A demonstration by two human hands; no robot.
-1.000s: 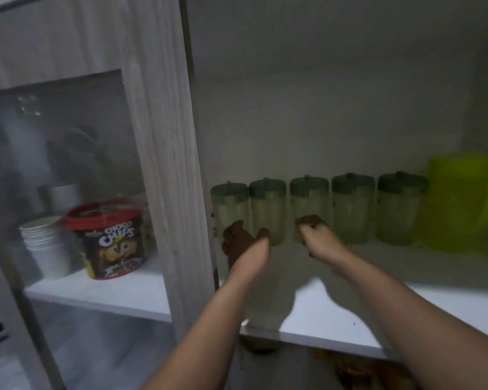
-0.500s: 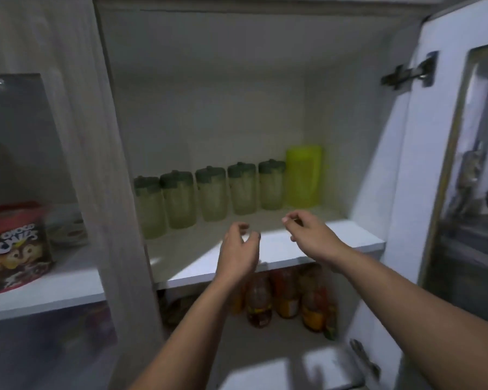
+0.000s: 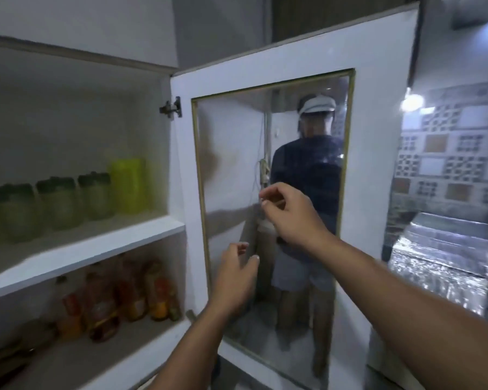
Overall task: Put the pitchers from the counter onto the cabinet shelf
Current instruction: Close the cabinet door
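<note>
Cabinet (image 3: pixel 76 88) stands open; glass door (image 3: pixel 271 192) swung out to the right, prob. so the shelf is reachable. Shelf (image 3: pixel 79 249) carries a row of pitchers (image 3: pixel 59 204) w/ dark lids, lined along the back wall beside a yellow-green container (image 3: pixel 128 185); front strip bare. Bottles (image 3: pixel 130 294) on the level below. Both hands are up in front of the door glass, not at the shelf. Right hand (image 3: pixel 290 215): fingers curled loosely, thumb near forefinger, nothing held. Left hand (image 3: pixel 237 277): half-open, empty. Pitchers sit well apart from both hands, off to their left. Judged: shelving done or pausing; counter not in view.
</note>
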